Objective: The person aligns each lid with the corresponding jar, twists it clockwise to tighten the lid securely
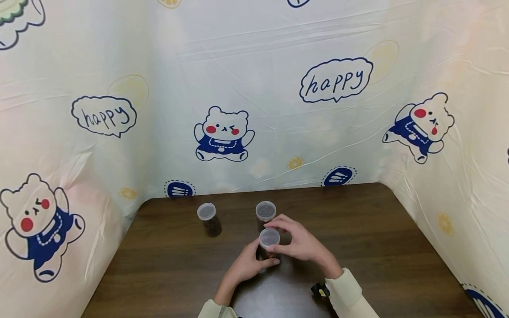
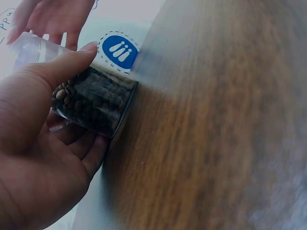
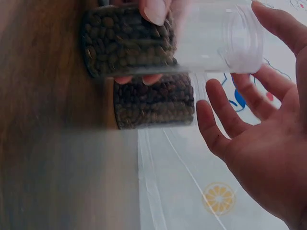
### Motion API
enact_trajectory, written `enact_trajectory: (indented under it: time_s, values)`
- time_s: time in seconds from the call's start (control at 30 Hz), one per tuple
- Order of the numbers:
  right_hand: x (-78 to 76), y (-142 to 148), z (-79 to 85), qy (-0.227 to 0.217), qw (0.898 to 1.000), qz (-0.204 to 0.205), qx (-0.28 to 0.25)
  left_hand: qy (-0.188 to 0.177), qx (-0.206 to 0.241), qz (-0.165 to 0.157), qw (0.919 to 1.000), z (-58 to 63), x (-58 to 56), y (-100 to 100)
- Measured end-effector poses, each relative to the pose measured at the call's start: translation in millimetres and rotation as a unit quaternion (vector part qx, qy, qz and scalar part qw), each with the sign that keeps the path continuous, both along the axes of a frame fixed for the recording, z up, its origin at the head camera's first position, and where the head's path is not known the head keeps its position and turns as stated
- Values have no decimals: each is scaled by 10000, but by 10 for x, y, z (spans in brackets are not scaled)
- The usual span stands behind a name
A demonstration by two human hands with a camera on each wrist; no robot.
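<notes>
A clear jar [image 1: 269, 238] partly filled with dark coffee beans stands upright on the table near its middle. My left hand [image 1: 248, 264] grips its lower body, with the thumb across the side in the left wrist view. My right hand [image 1: 304, 243] holds the translucent lid [image 3: 245, 39] between thumb and fingertips, its other fingers spread. The lid sits on top of the jar. Just behind stands a second jar of beans [image 1: 266, 211], partly hidden by the right hand. A third lidded jar of beans [image 1: 209, 220] is farther left, apart from both hands.
The brown wooden table [image 1: 171, 265] has a patterned curtain [image 1: 274, 145] behind it and along both sides. A small black item [image 1: 320, 290] shows beside the right sleeve cuff.
</notes>
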State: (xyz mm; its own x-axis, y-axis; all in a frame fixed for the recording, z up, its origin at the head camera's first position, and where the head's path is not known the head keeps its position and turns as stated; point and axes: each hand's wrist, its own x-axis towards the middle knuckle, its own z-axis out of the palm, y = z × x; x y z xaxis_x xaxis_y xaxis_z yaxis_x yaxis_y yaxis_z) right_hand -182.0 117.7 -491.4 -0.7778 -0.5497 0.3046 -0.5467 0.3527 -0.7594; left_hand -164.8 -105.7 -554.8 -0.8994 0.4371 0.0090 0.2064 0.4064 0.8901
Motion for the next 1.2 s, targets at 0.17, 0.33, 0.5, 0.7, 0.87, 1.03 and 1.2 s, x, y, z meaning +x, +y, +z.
enact_trajectory:
  time_s: [0.17, 0.33, 0.5, 0.7, 0.87, 1.03, 1.2]
  values:
    - [12, -83, -22, 107, 9994, -324, 20, 8, 29, -32, 10000, -4, -3, -2]
    - [17, -64, -38, 281, 9991, -310, 91, 11, 51, -68, 10000, -8, 0, -11]
    - [11, 15, 1, 217, 9997, 3, -69, -15, 13, -11, 10000, -6, 2, -11]
    - [10, 67, 26, -57, 9995, 287, -88, -6, -4, -9, 10000, 8, 6, -7]
    - [5, 61, 14, -135, 9996, 256, -41, 16, -31, 7, 10000, 6, 5, -2]
    - [0, 23, 11, -25, 10000, 80, -28, 25, -12, 4, 10000, -5, 3, 2]
    - [15, -59, 1, 243, 9996, -161, -20, 57, -19, -30, 10000, -1, 7, 4]
